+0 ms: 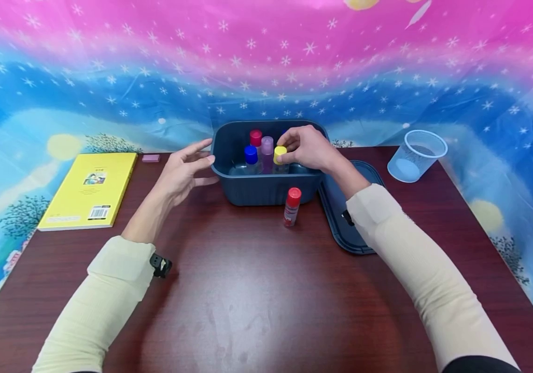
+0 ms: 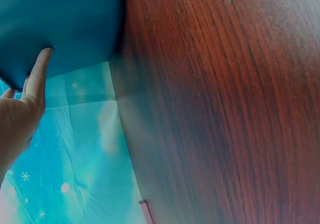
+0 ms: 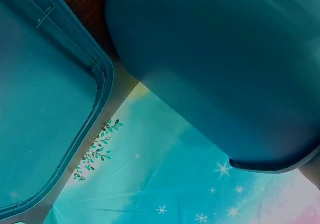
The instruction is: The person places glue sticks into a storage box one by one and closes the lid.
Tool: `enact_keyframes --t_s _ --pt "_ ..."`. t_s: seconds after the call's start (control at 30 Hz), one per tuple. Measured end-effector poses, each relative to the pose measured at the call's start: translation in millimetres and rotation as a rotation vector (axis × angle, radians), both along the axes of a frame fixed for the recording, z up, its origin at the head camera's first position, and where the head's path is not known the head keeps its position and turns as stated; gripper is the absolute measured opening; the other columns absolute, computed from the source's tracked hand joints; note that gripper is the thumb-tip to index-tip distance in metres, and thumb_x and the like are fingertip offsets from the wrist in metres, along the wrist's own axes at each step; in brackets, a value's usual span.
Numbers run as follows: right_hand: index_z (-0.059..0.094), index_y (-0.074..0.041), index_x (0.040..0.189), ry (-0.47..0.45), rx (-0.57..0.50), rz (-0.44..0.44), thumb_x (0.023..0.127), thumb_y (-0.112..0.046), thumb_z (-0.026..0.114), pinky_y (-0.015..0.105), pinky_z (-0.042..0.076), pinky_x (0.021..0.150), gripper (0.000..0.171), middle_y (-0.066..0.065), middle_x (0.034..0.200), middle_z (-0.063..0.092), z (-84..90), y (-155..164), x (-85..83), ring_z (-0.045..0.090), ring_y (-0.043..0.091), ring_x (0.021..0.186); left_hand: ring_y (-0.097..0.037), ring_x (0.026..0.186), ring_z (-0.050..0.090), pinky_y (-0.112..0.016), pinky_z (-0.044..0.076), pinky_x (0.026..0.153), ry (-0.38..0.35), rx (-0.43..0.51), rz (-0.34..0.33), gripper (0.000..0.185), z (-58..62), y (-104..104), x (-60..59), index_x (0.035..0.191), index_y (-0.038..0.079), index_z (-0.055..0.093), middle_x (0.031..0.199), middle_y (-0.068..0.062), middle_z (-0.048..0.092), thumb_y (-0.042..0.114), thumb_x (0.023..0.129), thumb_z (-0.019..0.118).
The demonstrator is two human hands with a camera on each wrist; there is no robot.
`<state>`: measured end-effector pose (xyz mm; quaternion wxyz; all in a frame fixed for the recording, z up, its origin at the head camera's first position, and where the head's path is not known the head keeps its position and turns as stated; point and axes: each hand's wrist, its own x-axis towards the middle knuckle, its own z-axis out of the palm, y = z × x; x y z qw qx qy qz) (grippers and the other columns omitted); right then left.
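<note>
A dark blue-grey storage bin stands at the back of the table with several small capped bottles in it. My right hand reaches over its rim and pinches the yellow cap of a clear bottle inside. Beside that bottle stand a blue-capped bottle, a purple bottle and a red-capped one. Straight fingers of my left hand touch the bin's left side; the left wrist view shows a fingertip against its wall. A red-capped bottle stands on the table in front of the bin.
The bin's lid lies right of it, partly under my right forearm. A light-blue mesh cup stands at the back right. At the left lie a yellow book and a small pink block. A patterned cloth hangs behind the table.
</note>
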<state>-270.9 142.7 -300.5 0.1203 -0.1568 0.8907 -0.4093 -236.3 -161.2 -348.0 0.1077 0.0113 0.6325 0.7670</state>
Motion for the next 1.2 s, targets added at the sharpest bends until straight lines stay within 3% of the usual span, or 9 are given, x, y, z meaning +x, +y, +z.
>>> enact_keyframes --t_s 0.1,0.33,0.47,0.8,1.2 --pt "0.065 -0.001 0.121 0.01 -0.001 -0.012 0.093 -0.011 0.076 0.042 0.052 0.098 0.032 0.014 0.12 0.064 0.7 0.6 -0.1 0.061 0.027 0.114 -0.029 0.124 0.052 -0.059 0.048 0.095 0.001 0.001 -0.002 0.056 -0.2 0.2 -0.1 0.153 0.013 0.047 0.139 -0.015 0.043 0.008 0.1 0.064" --pt "0.066 -0.001 0.124 0.15 0.044 -0.022 0.095 -0.022 0.075 0.045 0.049 0.098 0.036 0.013 0.122 0.066 5.9 0.0 4.2 0.062 0.026 0.115 -0.027 0.12 0.053 -0.059 0.047 0.096 0.006 0.013 0.003 0.057 0.3 -0.9 -0.6 0.153 0.012 0.047 0.134 -0.013 0.045 0.009 0.099 0.066" --pt "0.064 -0.002 0.127 0.186 0.046 -0.05 0.096 -0.026 0.073 0.045 0.049 0.098 0.039 0.012 0.125 0.066 7.7 2.4 10.1 0.061 0.025 0.117 -0.027 0.121 0.053 -0.057 0.049 0.094 0.003 0.003 -0.005 0.056 -0.4 0.1 -0.5 0.153 0.013 0.047 0.135 -0.012 0.045 0.009 0.1 0.065" --pt "0.063 0.0 0.126 0.265 -0.061 -0.058 0.096 -0.02 0.073 0.045 0.05 0.102 0.038 0.014 0.126 0.064 11.2 19.9 35.7 0.06 0.027 0.12 -0.025 0.118 0.054 -0.058 0.047 0.096 -0.001 0.006 -0.025 0.059 0.5 1.2 1.0 0.154 0.012 0.046 0.134 -0.012 0.046 0.01 0.099 0.067" --pt "0.064 0.003 0.123 0.258 -0.173 -0.019 0.094 -0.011 0.074 0.04 0.054 0.098 0.033 0.014 0.121 0.065 16.1 28.0 60.2 0.064 0.026 0.114 -0.03 0.125 0.051 -0.058 0.047 0.097 0.0 -0.003 -0.019 0.058 0.6 -0.4 2.5 0.154 0.013 0.046 0.136 -0.013 0.045 0.01 0.099 0.065"
